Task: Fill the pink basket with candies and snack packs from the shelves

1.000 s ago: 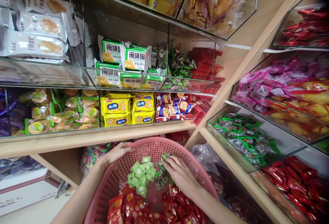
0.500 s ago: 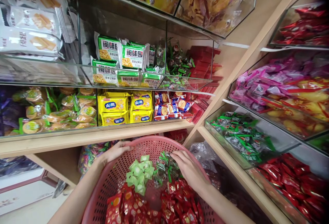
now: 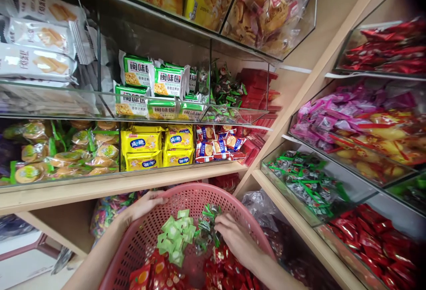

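A pink perforated plastic basket (image 3: 133,241) sits in front of me below the shelf edge. My left hand (image 3: 144,206) is closed over its far left rim. Inside the basket, my right hand (image 3: 234,236) has its fingers curled onto some clear candy packets with green ends (image 3: 206,230); the fingertips are partly hidden among them. Left of these lies a heap of pale green small packets (image 3: 176,237). Nearer to me are shiny red packets (image 3: 219,268) on the right and red packets with orange and gold prints (image 3: 153,274) on the left.
Glass-fronted shelves ahead hold green-and-white packs (image 3: 168,81), yellow packs (image 3: 143,146) and white-wrapped cakes (image 3: 40,35). On the right, glass bins carry green-and-clear candies (image 3: 309,183), pink packets (image 3: 333,112) and red packets (image 3: 376,237). A plastic bag (image 3: 261,208) lies behind the basket.
My right hand has moved left and down, deeper onto the green-ended packets. My left hand stays at the rim. The view has shifted slightly, so shelves and basket appear lower and further left.
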Available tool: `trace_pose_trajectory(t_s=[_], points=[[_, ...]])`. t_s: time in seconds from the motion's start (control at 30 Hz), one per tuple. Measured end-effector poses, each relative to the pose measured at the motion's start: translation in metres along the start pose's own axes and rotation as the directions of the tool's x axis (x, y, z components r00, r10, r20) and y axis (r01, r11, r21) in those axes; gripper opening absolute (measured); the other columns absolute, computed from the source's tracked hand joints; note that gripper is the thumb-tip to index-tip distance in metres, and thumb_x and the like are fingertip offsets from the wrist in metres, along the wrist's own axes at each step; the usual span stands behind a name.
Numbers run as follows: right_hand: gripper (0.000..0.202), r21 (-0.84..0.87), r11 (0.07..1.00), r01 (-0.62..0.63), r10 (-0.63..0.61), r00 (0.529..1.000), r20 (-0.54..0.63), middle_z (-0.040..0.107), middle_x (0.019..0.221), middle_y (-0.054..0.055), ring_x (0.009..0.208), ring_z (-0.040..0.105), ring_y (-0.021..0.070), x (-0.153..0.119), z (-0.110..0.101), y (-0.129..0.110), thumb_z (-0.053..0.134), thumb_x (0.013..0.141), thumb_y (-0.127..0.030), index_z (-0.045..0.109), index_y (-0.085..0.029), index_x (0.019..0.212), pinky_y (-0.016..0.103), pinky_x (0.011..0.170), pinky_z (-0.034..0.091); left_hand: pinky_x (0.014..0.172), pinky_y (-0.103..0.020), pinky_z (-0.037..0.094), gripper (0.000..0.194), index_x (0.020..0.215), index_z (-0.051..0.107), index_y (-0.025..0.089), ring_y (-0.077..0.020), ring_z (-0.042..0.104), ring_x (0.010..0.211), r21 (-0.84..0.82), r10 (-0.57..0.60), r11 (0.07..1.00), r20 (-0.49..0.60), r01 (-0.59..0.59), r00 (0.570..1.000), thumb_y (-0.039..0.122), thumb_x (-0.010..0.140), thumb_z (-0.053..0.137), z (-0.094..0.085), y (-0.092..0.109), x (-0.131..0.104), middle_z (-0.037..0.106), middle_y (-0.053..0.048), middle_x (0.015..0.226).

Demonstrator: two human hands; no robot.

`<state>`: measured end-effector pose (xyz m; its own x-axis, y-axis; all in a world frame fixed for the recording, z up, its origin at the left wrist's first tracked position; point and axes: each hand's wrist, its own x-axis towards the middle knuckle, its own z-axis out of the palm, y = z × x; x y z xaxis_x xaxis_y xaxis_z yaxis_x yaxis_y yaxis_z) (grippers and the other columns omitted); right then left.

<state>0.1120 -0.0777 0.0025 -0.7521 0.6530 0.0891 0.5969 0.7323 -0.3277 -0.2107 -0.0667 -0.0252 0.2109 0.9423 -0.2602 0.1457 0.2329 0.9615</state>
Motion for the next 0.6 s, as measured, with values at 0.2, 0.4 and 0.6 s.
trace_pose_trajectory(t_s=[0.2,0.4,0.6], points=[[0.028,-0.173,0.975,0.137,-0.153,0.984,-0.085,0.059,0.101,0.004,0.096,0.051,0.0177,0.018,-0.043,-0.011,0.041,0.082,-0.005,0.06,-0.02,0.096,0.031,0.081,0.045,0.084,-0.031,0.043,0.04,0.099,0.065,0.015,-0.0223,0.06,0.089,0.003,0.027,1.0,-0.004,-0.027,1.0,0.04,0.069,0.059,-0.002,-0.002,0.0,0.07,-0.003,0.092],[0.023,-0.285,0.947,0.147,-0.308,0.66,-0.686,0.062,0.096,0.004,0.094,0.053,0.0187,0.088,-0.203,-0.018,0.043,0.082,-0.014,0.06,-0.022,0.095,0.037,0.085,0.042,0.084,-0.033,0.043,0.037,0.096,0.068,0.016,-0.0233,0.06,0.088,-0.022,0.036,0.999,-0.008,-0.036,0.999,0.039,0.067,0.06,0.002,0.006,-0.001,0.071,-0.003,0.087],[0.022,-0.037,0.902,-0.43,0.333,0.747,-0.576,0.065,0.089,0.008,0.084,0.059,0.0204,0.186,-0.292,0.013,0.059,0.071,-0.03,0.064,-0.015,0.087,0.033,0.078,0.044,0.081,-0.032,0.044,0.039,0.1,0.067,0.017,-0.0226,0.061,0.082,-0.086,0.04,0.996,0.038,-0.037,0.998,0.037,0.068,0.059,0.005,0.008,-0.001,0.071,-0.003,0.085]])
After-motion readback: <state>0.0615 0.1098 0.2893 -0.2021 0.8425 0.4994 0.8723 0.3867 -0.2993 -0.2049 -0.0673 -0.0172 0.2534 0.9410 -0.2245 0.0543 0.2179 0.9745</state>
